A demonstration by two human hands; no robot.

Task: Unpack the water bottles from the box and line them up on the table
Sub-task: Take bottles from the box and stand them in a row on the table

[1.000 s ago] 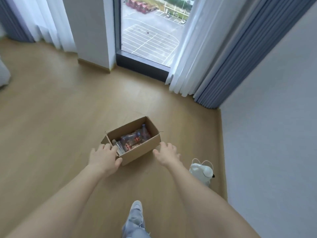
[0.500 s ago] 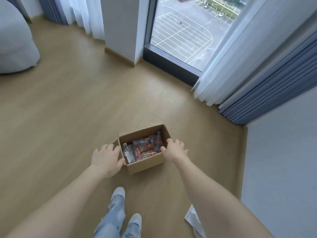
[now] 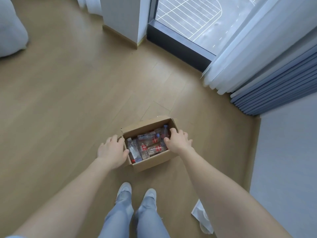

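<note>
An open brown cardboard box [image 3: 151, 163] stands on the wooden floor in front of my feet. Several clear water bottles [image 3: 148, 145] with red labels lie jumbled inside it. My left hand [image 3: 112, 150] lies against the box's left wall, its thumb at the rim. My right hand [image 3: 178, 140] grips the right wall, with the thumb curled over the rim into the box. No table is in view.
A glass door [image 3: 185, 19] and white and blue curtains [image 3: 267, 71] stand beyond the box. A grey wall [image 3: 284, 160] runs along the right. A white plastic bag [image 3: 202, 219] lies on the floor at my right. A grey cushion [image 3: 10, 31] sits far left.
I have stepped closer, and the view now looks more steeply down on the box. Both hands have closed in onto the box's left and right walls.
</note>
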